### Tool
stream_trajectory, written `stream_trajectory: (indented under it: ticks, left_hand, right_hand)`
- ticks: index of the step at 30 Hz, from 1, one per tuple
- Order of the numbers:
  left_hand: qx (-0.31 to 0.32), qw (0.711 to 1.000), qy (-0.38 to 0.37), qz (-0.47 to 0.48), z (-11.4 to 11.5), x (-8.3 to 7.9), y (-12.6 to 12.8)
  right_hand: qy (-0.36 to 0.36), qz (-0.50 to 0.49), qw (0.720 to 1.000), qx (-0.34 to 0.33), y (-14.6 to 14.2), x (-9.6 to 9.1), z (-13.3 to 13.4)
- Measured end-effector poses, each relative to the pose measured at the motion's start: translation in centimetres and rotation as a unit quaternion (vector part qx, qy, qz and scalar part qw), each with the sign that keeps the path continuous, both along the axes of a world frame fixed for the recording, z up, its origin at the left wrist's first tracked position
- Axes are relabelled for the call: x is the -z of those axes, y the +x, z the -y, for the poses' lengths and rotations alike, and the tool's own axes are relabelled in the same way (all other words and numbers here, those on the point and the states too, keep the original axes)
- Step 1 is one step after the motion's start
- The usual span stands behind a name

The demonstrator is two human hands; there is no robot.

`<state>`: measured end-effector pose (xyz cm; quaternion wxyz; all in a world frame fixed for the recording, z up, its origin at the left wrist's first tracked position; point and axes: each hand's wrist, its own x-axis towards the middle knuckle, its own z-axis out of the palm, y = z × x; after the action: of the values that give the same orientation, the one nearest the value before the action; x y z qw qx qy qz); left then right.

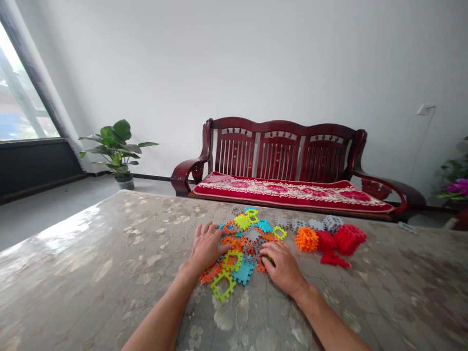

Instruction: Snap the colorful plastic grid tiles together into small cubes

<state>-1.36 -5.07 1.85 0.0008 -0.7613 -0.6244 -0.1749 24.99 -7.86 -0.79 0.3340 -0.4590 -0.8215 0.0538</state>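
A pile of flat interlocking plastic tiles point(245, 241) in green, orange, blue and grey lies on the marbled table point(109, 263). My left hand point(205, 246) rests flat on the pile's left edge, fingers stretched out. My right hand point(283, 267) lies on the pile's right side with its fingers curled down onto the tiles; I cannot make out whether it holds a piece. A green frame-shaped tile point(223, 285) lies nearest me.
Built cubes stand right of the pile: an orange cube point(307, 239), red cubes point(345, 240) and grey cubes point(321, 224). Beyond the table is a dark wooden bench point(281, 156) with a red cushion. A potted plant point(119, 148) stands at left by the window.
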Motion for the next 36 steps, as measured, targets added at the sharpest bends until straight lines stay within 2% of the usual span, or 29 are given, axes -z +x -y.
stream_trajectory:
  ticks: [9,17,23,31,36]
  left_hand:
    - [-0.090,0.995,-0.012,-0.046,0.9,-1.4,1.2]
    - [-0.094,0.990,-0.013,-0.102,1.2,-1.5,2.1]
    - [-0.079,0.993,-0.058,-0.058,1.2,-1.9,1.8]
    - [-0.075,0.993,-0.093,0.015,0.7,-1.4,1.4]
    - [-0.070,0.993,-0.088,0.034,0.9,-2.0,1.9]
  right_hand:
    - [0.009,0.004,1.000,0.000,-0.1,-0.3,0.1]
    - [0.010,0.003,1.000,-0.004,-0.1,-0.1,0.0]
    - [0.008,0.008,1.000,-0.002,-0.2,-0.3,0.1]
    - [-0.004,0.006,1.000,0.002,-0.2,-0.4,0.1]
    - [0.002,0.005,1.000,-0.001,-0.2,-0.4,0.2]
